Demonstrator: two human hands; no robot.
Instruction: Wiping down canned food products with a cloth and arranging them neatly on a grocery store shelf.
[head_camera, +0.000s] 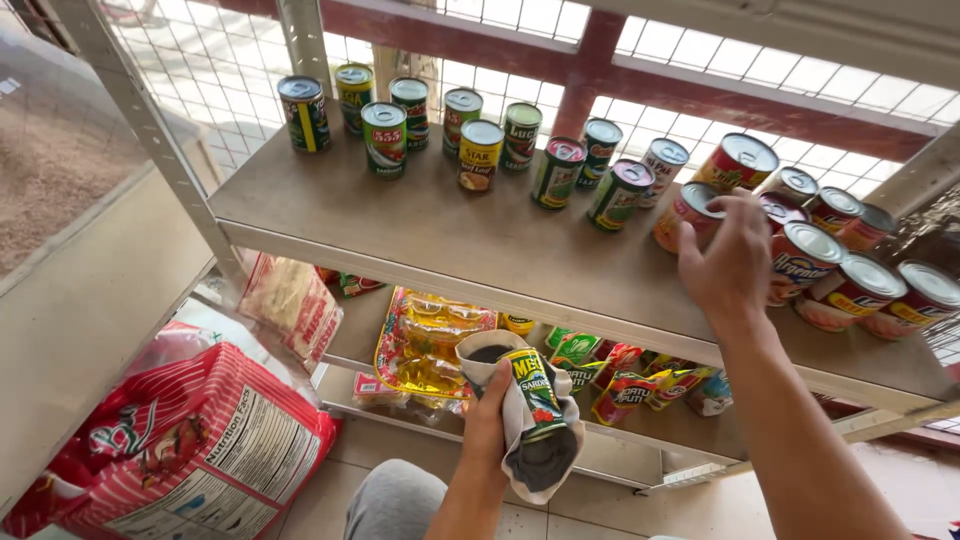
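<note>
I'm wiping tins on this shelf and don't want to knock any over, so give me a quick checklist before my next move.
1. Left hand has a full grip on the green tin through the cloth: ok.
2. Right hand rests on a red tin; whether it is gripped: cannot tell.
3. That red tin upright: not ok, it leans.
4. Back row of tins standing upright: ok.
5. Bare shelf board in front for setting down: ok.
</note>
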